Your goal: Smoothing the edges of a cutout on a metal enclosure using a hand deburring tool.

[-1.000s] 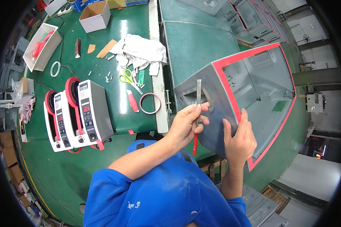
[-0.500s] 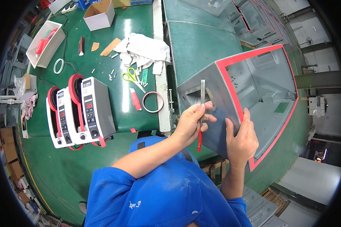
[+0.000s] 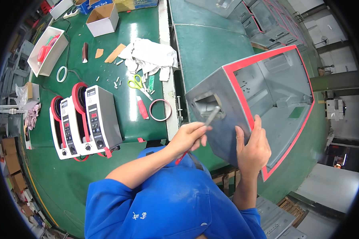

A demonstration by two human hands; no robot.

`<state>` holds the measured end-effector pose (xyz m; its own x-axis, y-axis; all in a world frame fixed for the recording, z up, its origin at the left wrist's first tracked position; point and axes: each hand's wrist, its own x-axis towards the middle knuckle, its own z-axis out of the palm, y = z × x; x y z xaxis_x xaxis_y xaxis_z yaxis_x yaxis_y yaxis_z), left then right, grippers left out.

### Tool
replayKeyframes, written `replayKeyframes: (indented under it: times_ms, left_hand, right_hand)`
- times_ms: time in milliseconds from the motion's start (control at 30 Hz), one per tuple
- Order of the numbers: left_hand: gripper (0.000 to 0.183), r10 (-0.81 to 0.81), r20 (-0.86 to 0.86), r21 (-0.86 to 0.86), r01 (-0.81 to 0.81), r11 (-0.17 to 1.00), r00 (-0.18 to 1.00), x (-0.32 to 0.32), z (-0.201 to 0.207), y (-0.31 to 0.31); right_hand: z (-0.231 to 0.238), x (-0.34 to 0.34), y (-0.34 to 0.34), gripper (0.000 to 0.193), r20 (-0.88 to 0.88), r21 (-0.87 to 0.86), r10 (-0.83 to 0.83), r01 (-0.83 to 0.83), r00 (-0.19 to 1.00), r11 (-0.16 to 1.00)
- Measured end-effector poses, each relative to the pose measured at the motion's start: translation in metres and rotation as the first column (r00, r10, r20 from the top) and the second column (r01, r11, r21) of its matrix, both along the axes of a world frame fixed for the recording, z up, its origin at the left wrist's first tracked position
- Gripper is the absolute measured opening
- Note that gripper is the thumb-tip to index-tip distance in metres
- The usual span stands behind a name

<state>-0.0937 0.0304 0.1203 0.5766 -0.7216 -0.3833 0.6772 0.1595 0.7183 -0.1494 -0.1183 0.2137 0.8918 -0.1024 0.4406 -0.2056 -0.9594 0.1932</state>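
Observation:
My left hand (image 3: 188, 138) is closed around a slim tool that looks like a flat file (image 3: 212, 116), with a grey metal blade and a red handle. The blade slants up toward the rectangular cut-out (image 3: 201, 104) in the end of a grey metal housing (image 3: 231, 133); whether its tip touches the edge I cannot tell. Red tape (image 3: 242, 94) runs around the housing's large open rim. My right hand (image 3: 254, 148) grips the near wall of the housing at this taped rim, thumb outside and fingers over the edge.
On the green bench to the left stand two tape dispensers (image 3: 101, 119), a roll of tape (image 3: 160, 110), scissors (image 3: 136, 82), a white cloth (image 3: 151, 55), a white bin (image 3: 48, 51) and a cardboard box (image 3: 102, 20). More grey housings (image 3: 263, 26) stand at the far right.
My left hand has moved slightly left and down, and the file has tilted from upright to slanting, with the cut-out now more exposed. My right hand keeps its hold on the rim.

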Motion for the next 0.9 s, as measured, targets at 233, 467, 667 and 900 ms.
replayKeyframes:
  times_ms: [233,467,667,900]
  left_hand:
    - [0.022,-0.146,0.134,0.162,0.124,0.979,0.98,0.039,0.015,-0.008]
    - [0.02,-0.205,0.142,0.202,0.174,0.964,0.968,0.054,0.022,-0.005]
    - [0.021,-0.189,0.178,0.202,0.153,0.967,0.966,0.062,0.019,-0.007]
    - [0.022,-0.223,0.198,0.203,0.183,0.962,0.954,0.072,0.014,-0.007]
  right_hand:
    - [-0.004,0.0,-0.001,0.049,0.006,0.012,-0.02,0.02,1.0,1.0]
    - [-0.001,-0.001,-0.004,0.049,-0.023,-0.015,-0.032,0.032,0.999,0.999]
    - [-0.002,0.001,-0.004,0.049,-0.035,-0.001,-0.049,0.049,0.998,0.999]
    - [-0.001,0.001,-0.005,0.049,-0.055,0.002,-0.049,0.049,0.997,0.999]
